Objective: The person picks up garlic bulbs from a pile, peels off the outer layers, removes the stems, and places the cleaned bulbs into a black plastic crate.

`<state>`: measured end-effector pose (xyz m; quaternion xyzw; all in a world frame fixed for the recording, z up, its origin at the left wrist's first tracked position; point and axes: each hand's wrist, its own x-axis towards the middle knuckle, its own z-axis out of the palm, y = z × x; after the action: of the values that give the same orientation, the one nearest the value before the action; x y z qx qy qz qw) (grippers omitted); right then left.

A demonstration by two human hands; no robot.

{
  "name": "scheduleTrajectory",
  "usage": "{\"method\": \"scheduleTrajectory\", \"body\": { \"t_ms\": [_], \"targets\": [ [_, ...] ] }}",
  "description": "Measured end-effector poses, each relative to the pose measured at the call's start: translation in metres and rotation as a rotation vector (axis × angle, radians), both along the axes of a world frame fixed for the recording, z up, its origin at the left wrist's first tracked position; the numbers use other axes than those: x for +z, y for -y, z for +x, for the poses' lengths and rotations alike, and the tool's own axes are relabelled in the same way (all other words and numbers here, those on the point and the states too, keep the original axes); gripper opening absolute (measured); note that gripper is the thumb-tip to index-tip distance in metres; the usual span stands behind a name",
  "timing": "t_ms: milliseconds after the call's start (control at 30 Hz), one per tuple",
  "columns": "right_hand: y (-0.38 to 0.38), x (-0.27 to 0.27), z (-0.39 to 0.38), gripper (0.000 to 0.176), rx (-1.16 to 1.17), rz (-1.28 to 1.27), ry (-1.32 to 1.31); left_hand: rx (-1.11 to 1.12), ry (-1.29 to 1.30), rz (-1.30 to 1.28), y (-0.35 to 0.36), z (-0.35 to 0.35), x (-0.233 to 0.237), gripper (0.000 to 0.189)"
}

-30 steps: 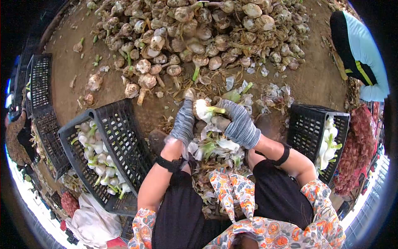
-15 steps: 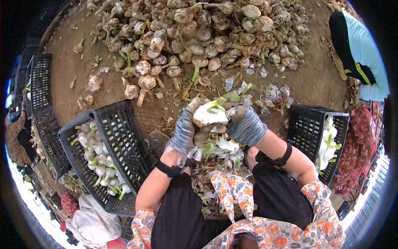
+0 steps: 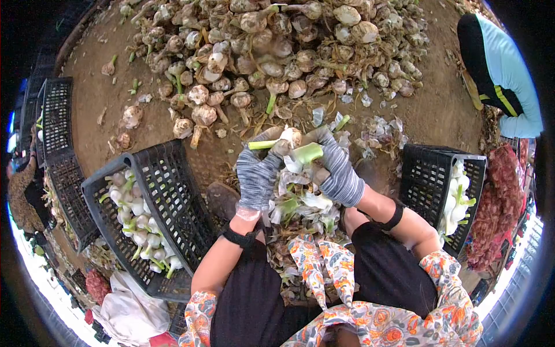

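Between my two gloved hands is a garlic bulb point(image 3: 291, 136), its cut green stem pointing left. My left hand point(image 3: 258, 176) is closed round it, with the stem lying over the fingers. In my right hand point(image 3: 337, 170) is a strip of pale green outer skin point(image 3: 307, 153), pinched by the fingers and standing off the bulb's right side. Both hands wear grey knitted gloves with brownish fingertips. Below them, a heap of peeled skins point(image 3: 309, 202) lies on the ground between my knees. The fingertips are partly hidden behind the garlic and the skin.
A big pile of unpeeled garlic point(image 3: 277, 58) spreads ahead. Black crates of cleaned white bulbs stand at left point(image 3: 167, 202) and right point(image 3: 442, 194). Red mesh sacks point(image 3: 497, 214) lie far right. Another person point(image 3: 509, 75) in light blue is at the upper right.
The garlic has turned, so its stem now points left instead of up and right. A strip of skin has come away in my right hand. My left hand has rolled over.
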<state>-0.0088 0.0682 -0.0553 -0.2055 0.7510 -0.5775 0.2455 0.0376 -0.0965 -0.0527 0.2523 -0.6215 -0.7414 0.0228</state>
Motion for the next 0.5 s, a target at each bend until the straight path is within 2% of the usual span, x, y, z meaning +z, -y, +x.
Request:
{"method": "scheduleTrajectory", "body": {
  "t_ms": [33,67,100,133,167,200,233,267,300,333,367,400,433,500],
  "targets": [
    [0.0,0.006,-0.004,0.034,0.029,-0.031,-0.062,0.005,-0.017,0.025,0.0,-0.002,-0.001,0.039],
    [0.001,0.014,-0.009,0.034,0.058,-0.061,-0.125,-0.025,0.034,0.067,0.004,-0.002,0.0,0.027],
    [0.002,0.02,-0.012,0.035,0.087,-0.092,-0.187,-0.024,0.035,0.069,0.008,-0.002,-0.002,0.027],
    [0.004,0.023,-0.009,0.044,-0.093,-0.246,0.349,-0.097,-0.042,-0.071,0.011,-0.001,-0.005,0.024],
    [0.001,0.03,-0.021,0.049,-0.037,-0.25,0.521,-0.171,-0.12,-0.211,0.013,-0.001,-0.007,0.021],
    [-0.006,0.026,-0.028,0.041,-0.045,-0.436,0.777,-0.208,-0.087,-0.281,0.014,0.0,0.001,0.017],
    [-0.01,0.02,-0.033,0.033,-0.053,-0.623,1.031,-0.21,-0.086,-0.281,0.016,0.001,0.003,0.017],
    [-0.007,0.014,-0.035,0.032,-0.149,-0.845,1.493,-0.259,-0.141,-0.129,0.019,0.002,0.004,0.022],
    [-0.008,0.008,-0.038,0.032,-0.151,-0.848,1.493,-0.308,-0.195,0.024,0.023,0.003,0.004,0.029],
    [-0.013,0.0,-0.04,0.031,-0.258,-0.757,1.471,-0.324,-0.191,0.14,0.027,0.003,0.001,0.036],
    [-0.019,-0.01,-0.04,0.03,-0.362,-0.664,1.445,-0.325,-0.191,0.141,0.024,0.004,0.0,0.036],
    [-0.027,-0.03,-0.034,0.03,-0.276,-0.604,1.315,-0.179,-0.113,0.379,0.018,0.005,0.002,0.04],
    [-0.029,-0.026,-0.025,0.029,-0.097,-0.349,0.961,-0.029,-0.035,0.612,0.015,0.005,0.004,0.044],
    [-0.038,-0.008,-0.012,0.035,0.403,-0.044,0.696,-0.043,-0.055,0.685,0.017,0.004,-0.006,0.048]
  ]
}}
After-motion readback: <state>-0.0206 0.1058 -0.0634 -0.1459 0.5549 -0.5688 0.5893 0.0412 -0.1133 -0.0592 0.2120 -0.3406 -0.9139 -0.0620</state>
